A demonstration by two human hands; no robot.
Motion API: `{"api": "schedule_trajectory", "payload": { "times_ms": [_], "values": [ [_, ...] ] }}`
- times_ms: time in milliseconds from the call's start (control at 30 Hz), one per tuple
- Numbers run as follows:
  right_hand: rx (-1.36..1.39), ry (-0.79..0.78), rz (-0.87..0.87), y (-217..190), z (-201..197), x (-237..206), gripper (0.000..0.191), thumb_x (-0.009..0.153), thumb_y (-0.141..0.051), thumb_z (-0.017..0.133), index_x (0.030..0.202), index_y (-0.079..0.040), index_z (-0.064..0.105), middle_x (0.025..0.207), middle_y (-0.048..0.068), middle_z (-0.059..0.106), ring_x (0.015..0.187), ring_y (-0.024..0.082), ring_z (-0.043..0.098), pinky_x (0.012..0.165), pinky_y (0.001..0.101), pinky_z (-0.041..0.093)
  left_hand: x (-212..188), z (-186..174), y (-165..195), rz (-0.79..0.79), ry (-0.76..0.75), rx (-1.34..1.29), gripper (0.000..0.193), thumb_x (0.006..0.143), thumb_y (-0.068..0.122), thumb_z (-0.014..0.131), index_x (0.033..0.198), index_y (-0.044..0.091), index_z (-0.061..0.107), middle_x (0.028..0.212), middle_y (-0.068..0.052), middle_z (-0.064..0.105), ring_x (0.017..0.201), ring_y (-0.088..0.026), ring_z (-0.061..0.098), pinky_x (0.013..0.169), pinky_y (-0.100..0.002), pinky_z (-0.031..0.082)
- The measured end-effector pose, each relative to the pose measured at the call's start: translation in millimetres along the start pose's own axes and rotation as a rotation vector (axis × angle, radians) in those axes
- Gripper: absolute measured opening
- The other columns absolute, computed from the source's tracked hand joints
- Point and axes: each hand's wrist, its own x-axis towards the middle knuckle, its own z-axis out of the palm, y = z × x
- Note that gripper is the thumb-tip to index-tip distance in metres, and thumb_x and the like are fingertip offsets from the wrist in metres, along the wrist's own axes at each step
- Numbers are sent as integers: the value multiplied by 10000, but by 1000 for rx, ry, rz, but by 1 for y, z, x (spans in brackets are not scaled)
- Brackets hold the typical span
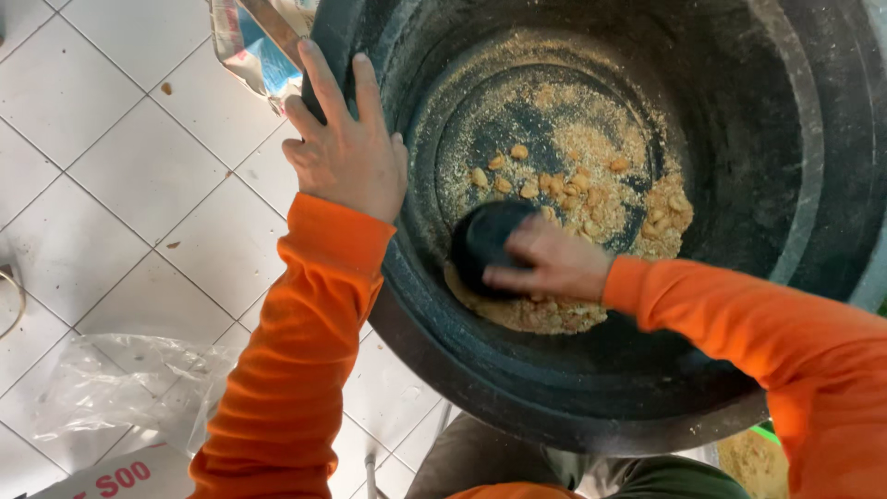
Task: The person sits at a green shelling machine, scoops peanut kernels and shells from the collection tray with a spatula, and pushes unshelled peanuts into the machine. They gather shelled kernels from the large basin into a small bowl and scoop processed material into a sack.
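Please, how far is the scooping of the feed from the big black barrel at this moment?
Mostly done, it seems: the large black plastic barrel holds only a thin layer of tan crumbs and pale pellets on its bottom. In hand: the right hand presses a small round black scoop into the crumbs, while the left hand grips the rim. Left: the scattered pellets and dust.

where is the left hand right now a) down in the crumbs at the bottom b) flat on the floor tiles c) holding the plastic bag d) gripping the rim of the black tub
d: the left hand grips the black tub at its rim, while the right hand holds a small black scoop down in the crumbs.
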Motion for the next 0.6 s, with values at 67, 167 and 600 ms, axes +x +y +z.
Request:
{"api": "schedule_trajectory", "payload": {
  "times_ms": [67, 167, 600],
  "values": [
    [-107, 128, 205, 36, -7, -1, 704, 927, -83, 796, 1504, -364, 507, 1227, 128, 520, 1180, 317, 527, 1049, 539, 456, 0, 6, 0, 9, 29, -1, 896, 825, 375, 810, 1585, 125, 406, 1623, -282, 136, 1221, -532, 461, 688, -501, 511],
    [-365, 301, 570, 88, -5, 33, 915, 717, -141, 907, 1528, -239, 493, 1339, 270, 431, 1258, 471, 453, 1038, 621, 427, 2, 12, -1, 19, 64, 0, 896, 834, 396, 812, 1585, 123, 406, 1619, -277, 134, 1220, -515, 468, 719, -520, 515],
    [84, -266, 218, -19, -38, -79, 872, 680, -23, 793, 1459, -304, 519, 1249, 228, 498, 1162, 442, 516, 1052, 608, 435, -8, 3, -13, 134, 173, -46, 582, 918, 301, 822, 1366, 39, 558, 1341, -242, 432, 1173, -496, 494, 692, -536, 518]
  ]
}}
